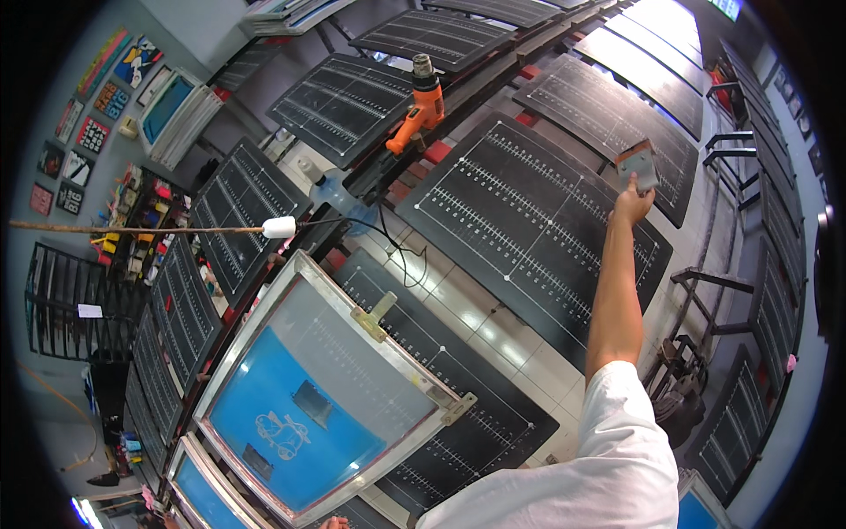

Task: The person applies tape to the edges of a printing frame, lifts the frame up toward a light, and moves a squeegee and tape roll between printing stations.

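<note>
The person's right hand (632, 204), at the end of an outstretched arm in a white sleeve (564, 472), had its fingers closed around the lower edge of a flat, grey, roughly rectangular plate with a reddish-brown upper edge (638, 169). The plate was on the far right, in front of a black rectangular board with white ruled marks (592, 110) and just beyond the right part of a larger, nearer black board with white crossed lines (529, 212); whether it touched either could not be told.

Of the left hand (335, 523), only fingertips showed at the near edge, by a pale-rimmed screen frame with blue and grey mesh (244, 353); how far it was open, or whether it held anything, could not be told. The blue mesh bore a pale scooter drawing (284, 435), and a metal clamp (375, 317) sat on the frame's far rim. Farther off stood an orange heat gun with a metal nozzle (419, 115), with a translucent bluish bottle (333, 192) to its left.
</note>
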Demonstrator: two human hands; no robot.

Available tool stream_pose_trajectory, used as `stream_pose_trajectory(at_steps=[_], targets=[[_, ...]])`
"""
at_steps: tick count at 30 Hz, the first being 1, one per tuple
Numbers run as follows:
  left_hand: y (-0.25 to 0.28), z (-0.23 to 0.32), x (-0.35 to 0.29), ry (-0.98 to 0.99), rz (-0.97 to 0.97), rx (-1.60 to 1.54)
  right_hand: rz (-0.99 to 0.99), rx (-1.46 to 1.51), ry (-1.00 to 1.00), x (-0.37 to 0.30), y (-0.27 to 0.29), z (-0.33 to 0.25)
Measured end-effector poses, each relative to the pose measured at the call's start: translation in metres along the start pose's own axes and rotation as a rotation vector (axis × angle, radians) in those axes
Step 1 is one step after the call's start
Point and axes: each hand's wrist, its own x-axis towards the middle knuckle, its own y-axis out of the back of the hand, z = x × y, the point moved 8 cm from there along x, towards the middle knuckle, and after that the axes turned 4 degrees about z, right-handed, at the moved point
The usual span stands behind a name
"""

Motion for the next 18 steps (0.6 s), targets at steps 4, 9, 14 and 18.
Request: stream_pose_trajectory(at_steps=[4,9,14,18], targets=[[-0.008,0.011,-0.005,-0.023,0.024,0.051,0.087,0.290,-0.670,-0.034,-0.004,0.077],[-0.001,0.009,-0.003,-0.047,0.014,0.025,0.155,0.281,-0.901,-0.069,-0.014,0.086],[0.001,0.008,-0.008,-0.033,0.022,0.081,0.226,0.270,-0.881,-0.074,-0.009,0.082],[-0.003,0.002,-0.007,-0.009,0.018,0.066,0.175,0.219,-0.836,-0.073,-0.001,0.081]])
